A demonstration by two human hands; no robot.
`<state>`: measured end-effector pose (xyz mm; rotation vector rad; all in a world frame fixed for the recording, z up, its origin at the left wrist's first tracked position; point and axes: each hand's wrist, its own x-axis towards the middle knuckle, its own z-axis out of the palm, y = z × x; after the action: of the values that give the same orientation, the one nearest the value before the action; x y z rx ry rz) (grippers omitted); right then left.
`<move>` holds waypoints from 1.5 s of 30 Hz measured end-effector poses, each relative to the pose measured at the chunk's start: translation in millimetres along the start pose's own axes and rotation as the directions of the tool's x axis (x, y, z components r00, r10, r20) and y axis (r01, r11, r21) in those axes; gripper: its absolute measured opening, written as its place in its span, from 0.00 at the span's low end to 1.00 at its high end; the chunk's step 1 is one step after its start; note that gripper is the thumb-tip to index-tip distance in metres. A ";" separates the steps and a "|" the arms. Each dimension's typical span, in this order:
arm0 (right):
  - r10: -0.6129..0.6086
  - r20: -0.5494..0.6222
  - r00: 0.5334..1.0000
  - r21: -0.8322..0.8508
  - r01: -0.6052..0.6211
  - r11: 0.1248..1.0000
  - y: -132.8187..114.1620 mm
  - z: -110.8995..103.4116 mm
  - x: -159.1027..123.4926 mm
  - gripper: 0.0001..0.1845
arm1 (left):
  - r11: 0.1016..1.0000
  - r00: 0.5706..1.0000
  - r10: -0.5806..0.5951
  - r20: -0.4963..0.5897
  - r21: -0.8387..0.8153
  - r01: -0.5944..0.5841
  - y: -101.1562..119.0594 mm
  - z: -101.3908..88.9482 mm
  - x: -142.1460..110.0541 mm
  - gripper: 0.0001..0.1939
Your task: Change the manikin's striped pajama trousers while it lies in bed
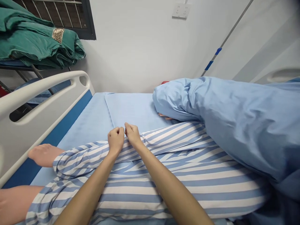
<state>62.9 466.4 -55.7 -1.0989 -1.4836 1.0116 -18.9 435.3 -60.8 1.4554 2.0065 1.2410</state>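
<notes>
My left hand (116,139) is closed in a fist over the far leg of a figure in blue-and-white striped trousers (175,182). Close beside it, my right hand (132,133) is also curled into a fist, with nothing visible in it. Both fists are at the far trouser leg; whether they press on the cloth I cannot tell. The figure lies across the bed, its smooth bare far foot (45,155) and near foot (20,201) at the left, like a manikin's. A light blue quilt (234,118) covers its upper part, and fingers (166,117) show under the quilt's edge.
A light blue sheet (131,106) covers the bed. At the left rises a white bed-end board (47,100) with hand openings. Green folded bedding (35,37) lies on a rack behind it. A pole with blue clamps (213,59) stands by the wall, near a socket panel (181,11).
</notes>
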 end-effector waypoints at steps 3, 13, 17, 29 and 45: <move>-0.058 0.017 0.998 -0.177 0.060 0.982 6.6 -21.2 -3.4 0.25 | 0.998 0.999 0.000 0.032 0.066 -0.002 6.7 10.5 -1.8 0.17; -0.084 0.023 0.996 -0.243 0.087 0.966 14.2 -79.9 0.1 0.24 | 0.998 0.997 0.038 0.067 -0.049 -0.035 43.1 55.9 -3.4 0.17; -0.056 0.029 0.998 -0.283 0.062 0.957 11.6 -104.1 5.1 0.24 | 0.996 0.995 0.070 0.076 -0.065 -0.065 52.8 74.4 -4.0 0.17; -0.200 -0.222 0.954 -0.374 0.106 0.921 29.1 -196.1 12.3 0.25 | 0.983 0.972 0.174 0.156 -0.092 -0.161 113.3 141.3 -27.0 0.16; -0.166 -0.370 0.914 -0.798 -0.221 0.561 41.0 -212.7 6.2 0.26 | 0.993 0.983 0.101 0.155 -0.070 -0.091 51.5 55.7 -8.7 0.17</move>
<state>277.6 495.4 -59.5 -1.8740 -1.5982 -0.0358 54.0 456.0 -50.8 1.5839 1.7975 1.1754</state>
